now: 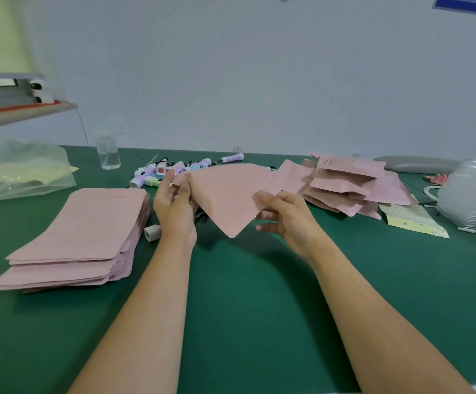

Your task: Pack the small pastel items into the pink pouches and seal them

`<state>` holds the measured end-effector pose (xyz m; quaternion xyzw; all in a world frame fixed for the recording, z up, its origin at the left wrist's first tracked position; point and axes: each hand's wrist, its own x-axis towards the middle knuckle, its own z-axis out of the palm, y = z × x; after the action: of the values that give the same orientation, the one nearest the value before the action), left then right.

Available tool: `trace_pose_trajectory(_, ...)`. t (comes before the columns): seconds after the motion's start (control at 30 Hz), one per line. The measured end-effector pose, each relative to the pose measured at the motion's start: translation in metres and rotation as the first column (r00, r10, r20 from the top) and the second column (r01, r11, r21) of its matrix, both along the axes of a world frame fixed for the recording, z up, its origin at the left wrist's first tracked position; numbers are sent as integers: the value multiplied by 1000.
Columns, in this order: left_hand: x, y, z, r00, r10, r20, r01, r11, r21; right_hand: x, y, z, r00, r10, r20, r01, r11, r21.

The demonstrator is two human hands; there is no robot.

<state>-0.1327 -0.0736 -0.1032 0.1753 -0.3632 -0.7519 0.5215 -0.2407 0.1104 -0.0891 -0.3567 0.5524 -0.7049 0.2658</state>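
Green matte table mat fills most of the shot with a plain pale grey wall behind. A thick stack of flat, papery pink pouches sits on the left and a floppy heap of puffier pink pouches on the right. One flat pink pouch is held up over the middle, turned cornerwise with a corner pointing down at the mat, the left hand pinching its upper-left corner and the right hand pinching its right edge, thumb in front. Small pastel plastic tube-shaped items lie scattered just behind it, near a clear round bottle.
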Motion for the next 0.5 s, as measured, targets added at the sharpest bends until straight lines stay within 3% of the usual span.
trace_pose_trajectory(0.1, 0, -2, 0, 1000, 8, 11, -8, 1000, 3, -2, 7, -3, 995, 37, -90, -31, 997, 69)
trace_pose_trajectory(0.2, -2, 1, -2, 995, -42, 85, 45, 998, -40, -3, 7, -3, 989, -76, -125, 78, 997, 10)
trace_pose_trajectory(0.3, -6, 10, -4, 960, 61, 272, 16, 962, -274, -7, 6, 0, 950, -270, -157, 260, 962, -84)
trace_pose_trajectory(0.4, -8, 29, 2, 928, 200, 313, -14, 860, -511, -12, 5, 1, 859, -440, -261, 421, 898, -128)
trace_pose_trajectory(0.5, -9, 49, 10, 932, 123, 341, 128, 770, -626, -11, 6, 2, 756, -569, -323, 545, 821, -172)
